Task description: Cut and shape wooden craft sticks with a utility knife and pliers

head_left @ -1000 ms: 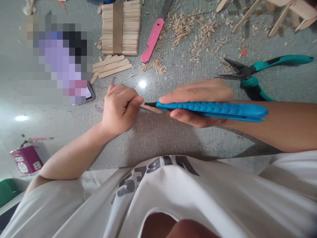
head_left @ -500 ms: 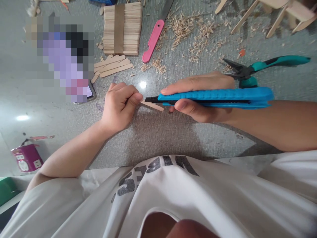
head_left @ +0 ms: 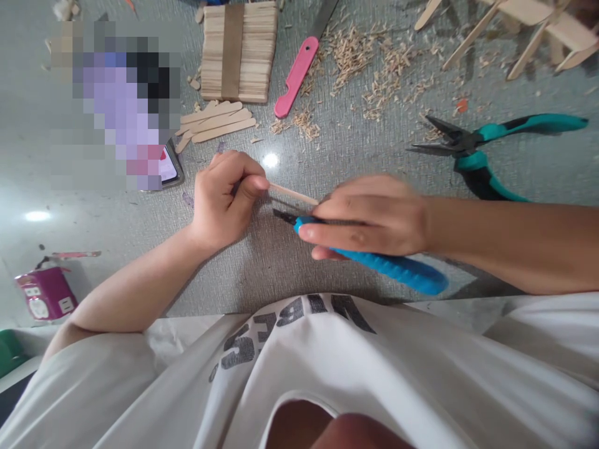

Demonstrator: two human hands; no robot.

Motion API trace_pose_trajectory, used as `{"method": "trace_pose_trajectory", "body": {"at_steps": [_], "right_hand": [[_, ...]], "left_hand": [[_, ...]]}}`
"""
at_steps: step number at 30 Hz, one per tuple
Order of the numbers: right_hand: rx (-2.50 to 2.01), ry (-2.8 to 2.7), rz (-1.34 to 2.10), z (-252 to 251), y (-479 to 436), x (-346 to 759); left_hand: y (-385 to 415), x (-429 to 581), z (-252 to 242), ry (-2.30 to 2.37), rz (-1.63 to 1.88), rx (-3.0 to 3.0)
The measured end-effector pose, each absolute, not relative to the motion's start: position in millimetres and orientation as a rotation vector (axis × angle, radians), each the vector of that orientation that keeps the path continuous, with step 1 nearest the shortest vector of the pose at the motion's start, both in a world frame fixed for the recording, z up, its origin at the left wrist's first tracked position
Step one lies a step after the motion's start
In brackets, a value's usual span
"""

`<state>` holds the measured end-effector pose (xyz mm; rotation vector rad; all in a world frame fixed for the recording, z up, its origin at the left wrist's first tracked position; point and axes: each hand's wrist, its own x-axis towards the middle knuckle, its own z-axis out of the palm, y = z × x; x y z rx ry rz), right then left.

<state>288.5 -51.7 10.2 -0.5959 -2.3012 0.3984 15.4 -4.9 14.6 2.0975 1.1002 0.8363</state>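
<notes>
Between thumb and fingers, my left hand (head_left: 227, 202) pinches one end of a wooden craft stick (head_left: 294, 193), which slants down to the right. My right hand (head_left: 369, 215) is closed around a blue utility knife (head_left: 397, 271), its dark blade out and pointing left, just below the stick. The stick's far end meets the fingers of my right hand; whether they grip it I cannot tell. The right hand is a little blurred.
Pliers (head_left: 465, 146) with teal handles lie open at the right. Behind are a banded bundle of craft sticks (head_left: 257, 53), loose sticks (head_left: 222, 125), a pink-handled blade (head_left: 297, 78) and wood shavings (head_left: 350, 59). A stick structure (head_left: 533, 28), a phone (head_left: 171, 165) and a purple box (head_left: 47, 293) are around.
My right hand has rolled over and moved toward me, swinging the knife's rear end down. The blade has dropped from beside my left thumb to below the stick. My left hand keeps its pinch.
</notes>
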Motion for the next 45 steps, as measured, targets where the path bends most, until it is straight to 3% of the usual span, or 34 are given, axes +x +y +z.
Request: {"method": "trace_pose_trajectory", "body": {"at_steps": [4, 10, 17, 25, 34, 40, 45], "right_hand": [[-0.419, -2.334, 0.166, 8, -50, 288], [-0.513, -2.301, 0.216, 4, -46, 289], [-0.548, -2.286, 0.178, 7, -47, 287], [-0.563, -2.326, 0.203, 4, -49, 287], [-0.652, -2.248, 0.230, 8, -46, 282], [-0.605, -2.198, 0.275, 7, -43, 282], [-0.720, -2.107, 0.356, 15, -43, 282]], "left_hand": [[-8, 15, 15, 1.055, 0.998, 2.183], [-8, 12, 17, 0.709, 1.321, 2.466], [-8, 3, 12, 1.017, 0.845, 2.550], [-7, 16, 16, 0.719, 1.409, 2.577], [-1, 17, 10, 0.696, 1.352, 2.423], [3, 15, 5, 0.959, 1.013, 1.922], [3, 12, 8, 0.988, 0.940, 1.967]]}}
